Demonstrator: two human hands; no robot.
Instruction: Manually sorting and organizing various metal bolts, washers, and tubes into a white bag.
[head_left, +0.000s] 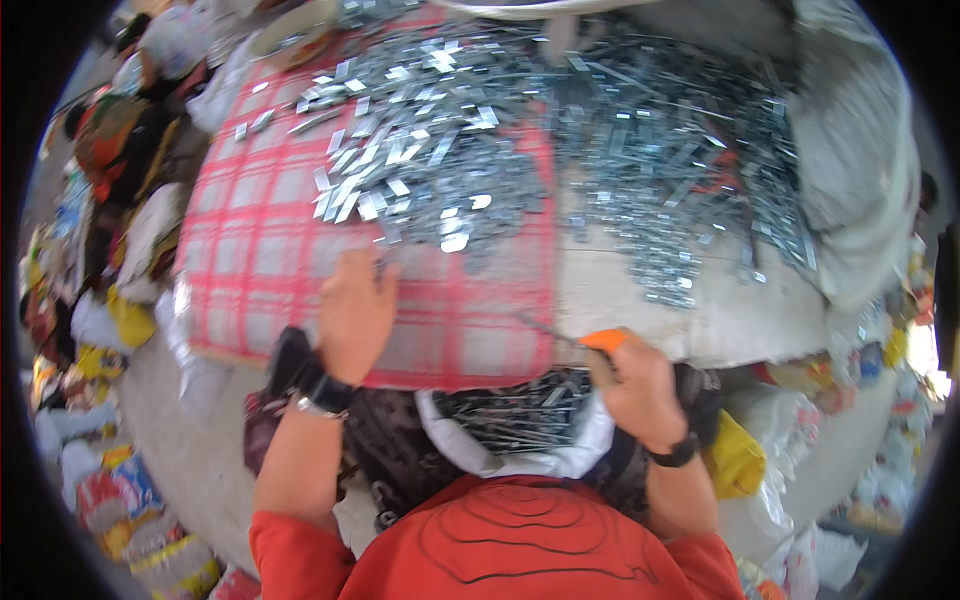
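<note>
Across the far half of the red-checked cloth (245, 240) lies a loose heap of shiny strips (400, 150), with a second heap (650, 150) on the pale surface (600, 265) to the right of that cloth. The person's left hand (358, 315) is over the near part of the cloth, its fingertips just short of the heap; the thumb looks apart from the fingers, but blur hides the tips, so one cannot tell whether they pinch a strip. Near the cloth's lower right corner, the right hand (640, 390) has its fingers closed around an orange-handled tool (603, 340), whose thin shaft points left over the cloth; the tip is too blurred to make out. Just below the cloth's near edge sits an open white bag (562, 464) holding dark, narrow pieces (520, 415). Good handling here probably means taking one strip at a time from the loose near edge of the heap, gripping it lightly by its flat faces, since the edges could be sharp. The tool is best aimed away from the left fingers whenever the hands come together over the cloth. Working above its bare near part should leave enough room, and a steady, low wrist would help avoid scattering the pile.
</note>
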